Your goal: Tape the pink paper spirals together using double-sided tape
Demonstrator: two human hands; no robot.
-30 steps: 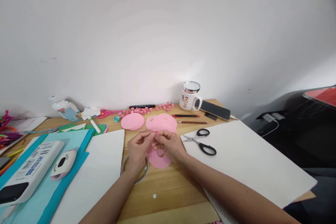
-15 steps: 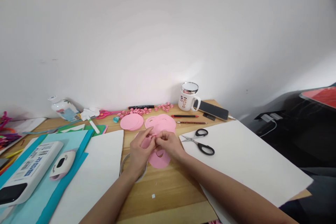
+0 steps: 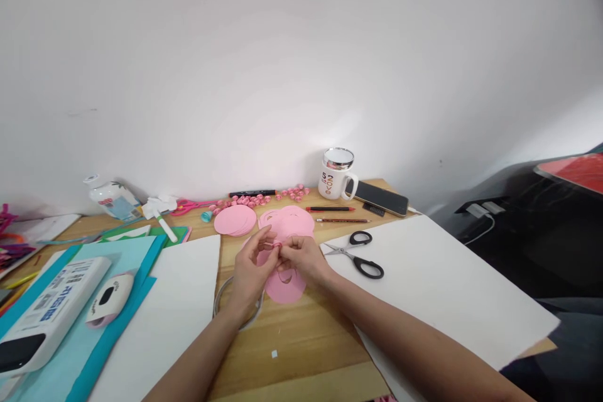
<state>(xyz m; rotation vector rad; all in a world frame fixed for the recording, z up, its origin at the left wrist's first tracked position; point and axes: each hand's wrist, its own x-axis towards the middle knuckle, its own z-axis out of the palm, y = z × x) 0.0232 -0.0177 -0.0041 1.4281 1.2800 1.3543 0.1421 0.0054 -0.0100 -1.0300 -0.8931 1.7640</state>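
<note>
- Right hand (image 3: 304,259) pinching the pink piece (image 3: 277,245) over the discs (image 3: 286,290)!
- Left hand (image 3: 251,269) up against it; can't tell if it's gripping.
- Light pressure here: squeezing hard could crease it.

I'm at craft desk (image 3: 311,352), home or studio, can't tell wh.: scissors (image 3: 346,252), pink paper circles (image 3: 234,220), marker (image 3: 252,193) abt., w/ mug (image 3: 332,182) & phone (image 3: 382,198) nr. plain wall (image 3: 264,75).
</note>
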